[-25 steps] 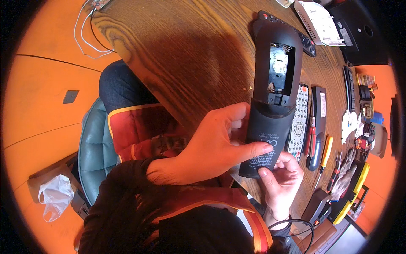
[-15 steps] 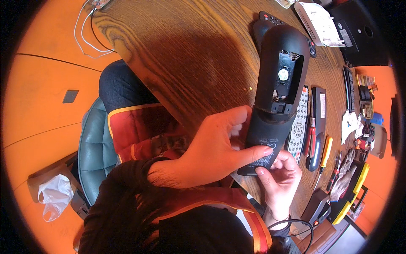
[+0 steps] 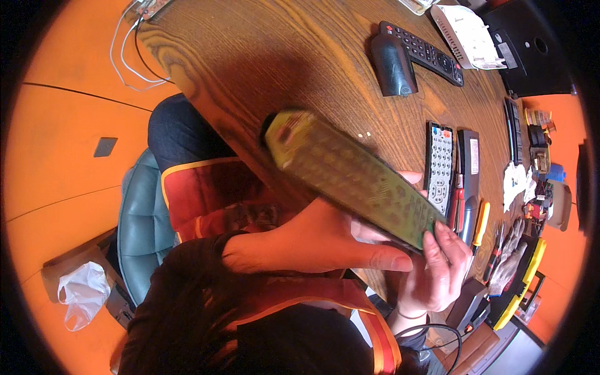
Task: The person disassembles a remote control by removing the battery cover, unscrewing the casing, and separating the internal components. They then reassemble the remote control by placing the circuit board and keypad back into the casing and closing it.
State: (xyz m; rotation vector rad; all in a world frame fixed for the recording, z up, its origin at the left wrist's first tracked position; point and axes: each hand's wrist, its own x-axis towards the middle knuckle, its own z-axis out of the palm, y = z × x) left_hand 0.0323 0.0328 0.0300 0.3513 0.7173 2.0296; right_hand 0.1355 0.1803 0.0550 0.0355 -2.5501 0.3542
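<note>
A remote control slants over the table's near edge, its yellow-green face up. Motion blurs that face; it looks like a bare circuit board with rows of key marks. My left hand reaches under it, thumb stretched along the near side and a fingertip showing beyond the far side. My right hand is closed around its lower right end, fingertips on the green face. Past it on the tabletop lie a black remote, a dark rounded cover and a black panel with grey keys.
Right of the key panel are a dark casing half, a red-handled screwdriver and a yellow-handled screwdriver. A white device housing stands at the far right. White cables hang off the table's left corner, above a teal chair.
The remote has flipped from its open battery compartment to its green face and tipped leftward. My right hand has moved right and up; the left thumb has come off the remote's surface.
</note>
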